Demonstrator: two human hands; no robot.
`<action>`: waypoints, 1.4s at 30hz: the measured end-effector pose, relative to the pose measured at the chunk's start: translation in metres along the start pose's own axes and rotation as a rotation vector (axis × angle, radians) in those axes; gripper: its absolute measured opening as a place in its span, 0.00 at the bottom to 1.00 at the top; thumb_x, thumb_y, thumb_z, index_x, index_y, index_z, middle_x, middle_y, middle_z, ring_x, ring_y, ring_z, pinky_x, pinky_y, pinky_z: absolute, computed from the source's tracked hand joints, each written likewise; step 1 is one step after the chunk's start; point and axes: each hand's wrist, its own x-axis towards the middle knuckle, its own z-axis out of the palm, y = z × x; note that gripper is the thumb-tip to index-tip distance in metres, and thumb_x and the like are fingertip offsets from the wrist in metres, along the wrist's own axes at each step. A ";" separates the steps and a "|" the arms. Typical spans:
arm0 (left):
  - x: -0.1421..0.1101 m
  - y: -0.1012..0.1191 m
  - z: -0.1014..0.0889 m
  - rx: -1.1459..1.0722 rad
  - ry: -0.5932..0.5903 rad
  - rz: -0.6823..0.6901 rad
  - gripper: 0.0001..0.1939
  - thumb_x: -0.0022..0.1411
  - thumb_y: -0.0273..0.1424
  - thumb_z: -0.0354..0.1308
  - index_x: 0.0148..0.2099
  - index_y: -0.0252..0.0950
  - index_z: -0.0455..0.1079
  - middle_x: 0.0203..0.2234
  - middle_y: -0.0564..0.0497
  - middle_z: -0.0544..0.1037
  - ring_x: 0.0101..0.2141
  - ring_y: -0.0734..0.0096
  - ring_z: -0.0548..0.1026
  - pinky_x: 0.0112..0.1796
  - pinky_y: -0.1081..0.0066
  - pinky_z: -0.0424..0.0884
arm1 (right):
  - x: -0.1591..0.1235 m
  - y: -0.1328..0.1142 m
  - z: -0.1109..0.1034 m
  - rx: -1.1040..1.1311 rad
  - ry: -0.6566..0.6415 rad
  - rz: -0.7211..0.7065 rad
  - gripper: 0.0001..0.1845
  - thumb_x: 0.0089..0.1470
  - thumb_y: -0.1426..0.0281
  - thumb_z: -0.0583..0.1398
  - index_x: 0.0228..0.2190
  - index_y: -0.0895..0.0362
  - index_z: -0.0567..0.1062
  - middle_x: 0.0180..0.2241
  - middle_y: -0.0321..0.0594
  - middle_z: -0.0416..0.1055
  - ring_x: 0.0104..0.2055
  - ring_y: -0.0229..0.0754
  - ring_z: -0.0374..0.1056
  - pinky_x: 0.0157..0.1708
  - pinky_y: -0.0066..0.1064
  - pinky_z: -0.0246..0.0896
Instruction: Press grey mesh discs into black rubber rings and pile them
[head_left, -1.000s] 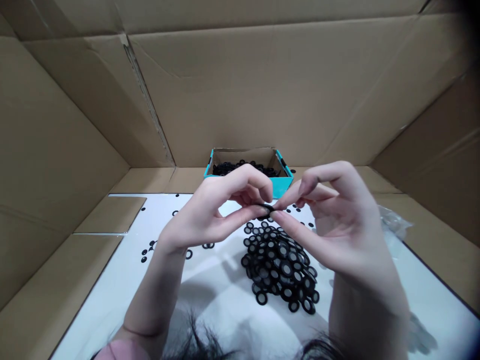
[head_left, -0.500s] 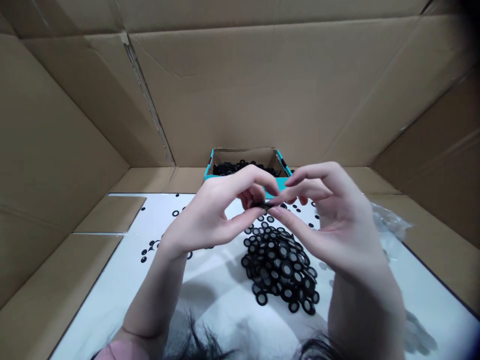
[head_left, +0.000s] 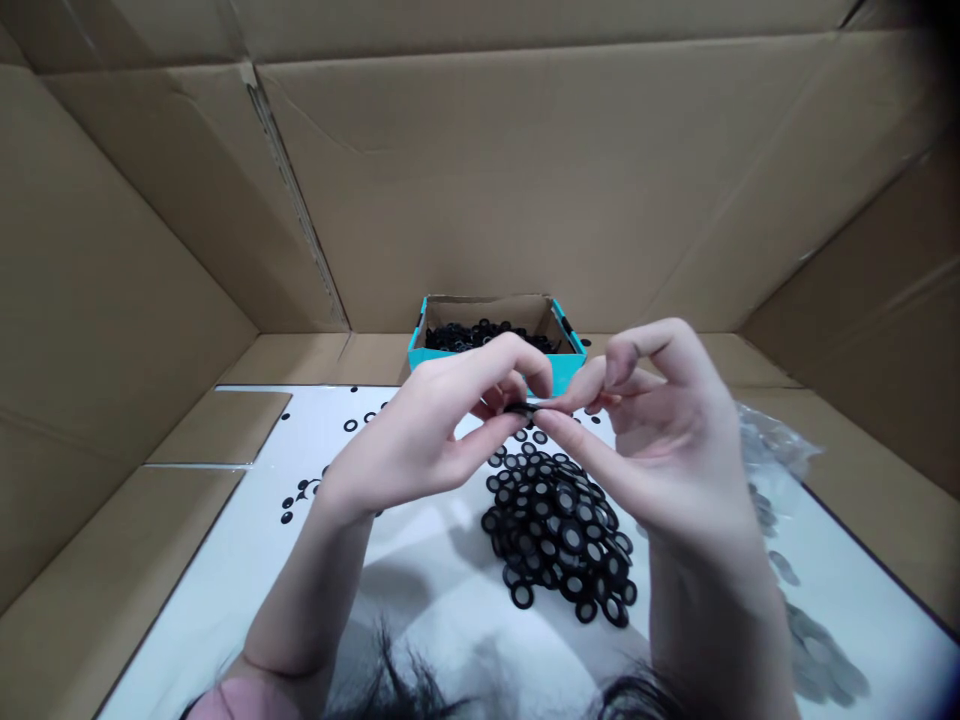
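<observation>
Brown corrugated cardboard walls (head_left: 525,170) surround a white sheet (head_left: 225,540) below the hands. The left hand (head_left: 416,440) and right hand (head_left: 667,440) meet at their fingertips, both pinching a small black rubber ring (head_left: 521,408), mostly hidden between them. Just below the hands lies a heap of black rings with grey centres (head_left: 559,535). Beyond the fingertips stands a teal-edged cardboard tray (head_left: 562,372) holding a layer of black rings (head_left: 487,337). Left of the left hand, a few scattered black rings (head_left: 298,497) dot the sheet. Right of the right hand sits a crumpled clear plastic bag (head_left: 772,445), with a spread of grey discs (head_left: 814,645) nearer the sheet's lower corner. A pink sleeve (head_left: 244,700) shows at the left forearm.
</observation>
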 end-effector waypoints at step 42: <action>-0.001 0.002 -0.001 0.094 0.012 0.011 0.11 0.64 0.17 0.55 0.45 0.37 0.66 0.35 0.53 0.76 0.32 0.78 0.74 0.34 0.76 0.73 | 0.001 0.005 -0.001 -0.092 -0.021 -0.082 0.18 0.49 0.76 0.67 0.29 0.50 0.63 0.25 0.29 0.67 0.29 0.38 0.66 0.31 0.35 0.62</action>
